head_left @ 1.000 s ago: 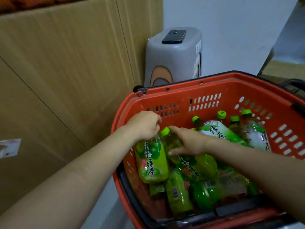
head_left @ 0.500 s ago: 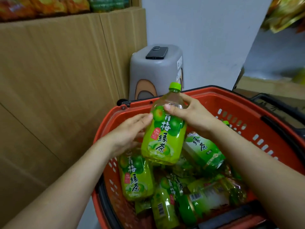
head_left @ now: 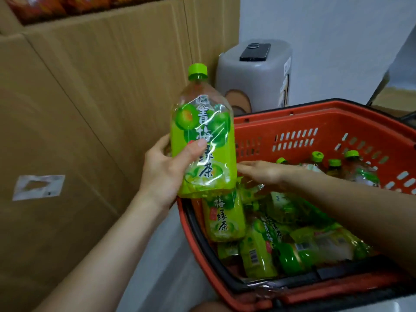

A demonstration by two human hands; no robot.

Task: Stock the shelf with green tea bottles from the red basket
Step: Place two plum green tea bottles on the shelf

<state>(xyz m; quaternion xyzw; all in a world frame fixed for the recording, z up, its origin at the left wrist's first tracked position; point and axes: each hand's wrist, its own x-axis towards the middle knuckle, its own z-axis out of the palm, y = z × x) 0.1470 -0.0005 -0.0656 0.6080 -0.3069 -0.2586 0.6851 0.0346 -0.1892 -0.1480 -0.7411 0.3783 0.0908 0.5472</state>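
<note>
My left hand (head_left: 167, 170) grips a green tea bottle (head_left: 202, 122) upright by its lower half, just left of the red basket (head_left: 315, 118) and above its rim. The bottle has a green cap and a green label with dark characters. My right hand (head_left: 261, 171) reaches flat over the basket with fingers apart, holding nothing, its fingertips close to the held bottle. Several more green tea bottles (head_left: 225, 218) lie and stand inside the basket. No shelf shows in this view.
Tall cardboard boxes (head_left: 90, 97) stand along the left, with packaged snacks (head_left: 40, 6) on top. A grey plastic stool (head_left: 254, 70) behind the basket carries a black phone (head_left: 255, 52). A white wall rises behind. Pale floor runs between the boxes and the basket.
The bottle went from my right hand to my left hand and moved left, out over the basket's rim. My right hand let go and dropped back over the basket.
</note>
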